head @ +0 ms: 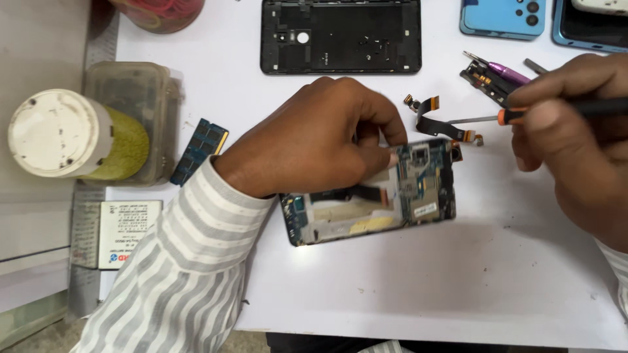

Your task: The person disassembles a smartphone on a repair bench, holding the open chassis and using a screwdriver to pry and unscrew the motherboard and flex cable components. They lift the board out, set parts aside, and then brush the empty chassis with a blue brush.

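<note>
Blue circuit boards show inside an opened phone [369, 206] lying flat on a white table [425, 287], its insides bare under two hands.

Its back cover [340, 36] is already off and lies well beyond the fingertips; a loose ribbon cable [438, 121] rests just past them. Left hand [314, 140] presses down on the phone, fingertips [390, 157] together on the board's upper edge. Right hand [575, 144] is closed around a screwdriver [523, 116], its tip hovering above the phone. Boards remain seated, so disassembly looks partway done.
</note>
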Action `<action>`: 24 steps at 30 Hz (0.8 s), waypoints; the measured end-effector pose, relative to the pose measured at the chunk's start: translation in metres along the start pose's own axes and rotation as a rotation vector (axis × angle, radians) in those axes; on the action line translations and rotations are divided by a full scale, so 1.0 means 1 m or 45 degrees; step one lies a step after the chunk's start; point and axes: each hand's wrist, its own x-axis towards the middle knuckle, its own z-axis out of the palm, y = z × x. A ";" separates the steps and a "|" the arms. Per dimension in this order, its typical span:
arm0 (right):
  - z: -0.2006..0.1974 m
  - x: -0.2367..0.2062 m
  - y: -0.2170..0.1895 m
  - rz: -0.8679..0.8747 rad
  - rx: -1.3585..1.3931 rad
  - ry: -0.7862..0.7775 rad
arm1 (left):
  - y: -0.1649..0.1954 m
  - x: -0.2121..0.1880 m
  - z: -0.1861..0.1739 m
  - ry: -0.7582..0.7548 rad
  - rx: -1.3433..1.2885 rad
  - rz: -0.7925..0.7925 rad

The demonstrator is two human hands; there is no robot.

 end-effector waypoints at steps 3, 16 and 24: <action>0.000 -0.006 -0.002 0.109 0.011 -0.019 | 0.006 -0.003 0.000 -0.052 0.036 -0.057; 0.002 -0.009 -0.002 0.228 -0.092 -0.122 | 0.012 -0.005 0.001 -0.144 0.284 -0.138; 0.003 -0.006 -0.005 0.261 -0.191 -0.156 | 0.005 -0.003 0.001 -0.008 0.292 0.013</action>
